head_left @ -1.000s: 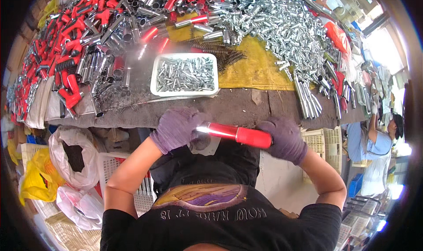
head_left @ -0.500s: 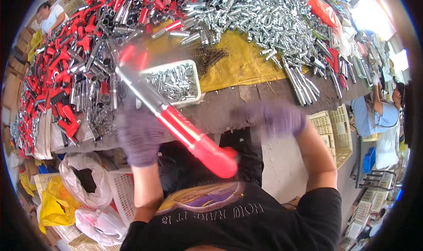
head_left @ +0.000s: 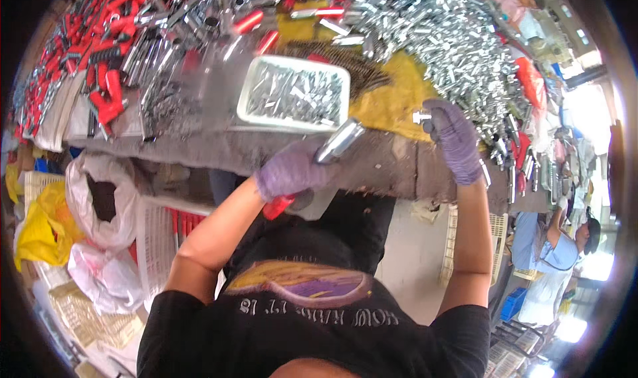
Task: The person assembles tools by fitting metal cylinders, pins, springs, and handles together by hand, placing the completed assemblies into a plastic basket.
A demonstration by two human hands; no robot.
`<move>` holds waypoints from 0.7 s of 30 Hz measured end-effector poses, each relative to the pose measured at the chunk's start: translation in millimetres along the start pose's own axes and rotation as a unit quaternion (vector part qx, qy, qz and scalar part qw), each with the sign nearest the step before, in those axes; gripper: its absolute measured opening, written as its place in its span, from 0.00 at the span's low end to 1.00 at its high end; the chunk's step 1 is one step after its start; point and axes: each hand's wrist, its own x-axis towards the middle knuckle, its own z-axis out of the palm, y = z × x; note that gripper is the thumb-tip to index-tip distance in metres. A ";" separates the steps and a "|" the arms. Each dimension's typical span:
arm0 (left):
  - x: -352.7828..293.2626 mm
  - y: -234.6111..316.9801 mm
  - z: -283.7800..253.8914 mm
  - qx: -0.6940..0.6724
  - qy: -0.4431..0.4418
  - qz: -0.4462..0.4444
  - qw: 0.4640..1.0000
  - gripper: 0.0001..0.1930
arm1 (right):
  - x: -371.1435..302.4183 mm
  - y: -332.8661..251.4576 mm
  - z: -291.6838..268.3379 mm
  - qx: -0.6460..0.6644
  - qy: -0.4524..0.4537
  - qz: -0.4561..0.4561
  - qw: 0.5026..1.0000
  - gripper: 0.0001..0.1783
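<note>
My left hand (head_left: 292,169), in a purple glove, is wrapped round a chrome tube (head_left: 342,139) that slants up to the right past the table's front edge. A red end (head_left: 278,207) shows below that fist, seemingly part of the same piece; the hand hides what lies between. Farther right, above the table, my gloved right hand (head_left: 456,142) pinches a small shiny metal fitting (head_left: 421,117) between thumb and fingers. A white tray (head_left: 244,109) of small silver metal pieces stands just beyond my left hand.
Red plastic handles (head_left: 106,95) and chrome tubes heap up at the left. A big pile of silver fittings (head_left: 452,42) covers the far right, beside yellow cloth (head_left: 392,102). Plastic bags (head_left: 103,198) and crates stand below left. Another person (head_left: 561,238) works at right.
A long red-and-chrome tubular piece slanted across my left side; now my left fist holds a chrome tube farther right. My right hand has moved up and right and holds a fitting.
</note>
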 end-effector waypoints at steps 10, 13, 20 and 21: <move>-2.8 -21.5 6.3 0.120 0.053 0.144 0.981 0.18 | 20.4 -53.9 63.2 -0.024 -0.168 -0.224 0.960 0.13; -10.8 0.7 6.9 0.026 0.033 0.026 0.999 0.13 | 7.4 -61.0 73.8 -0.049 -0.120 -0.139 0.982 0.12; -9.0 8.3 -0.7 0.044 -0.017 0.017 0.999 0.08 | 77.4 -33.9 36.1 0.166 -0.309 -0.063 0.934 0.28; -8.7 10.6 -3.0 0.024 -0.033 0.024 0.999 0.06 | 102.9 -11.2 28.5 0.087 -0.203 -0.073 0.973 0.31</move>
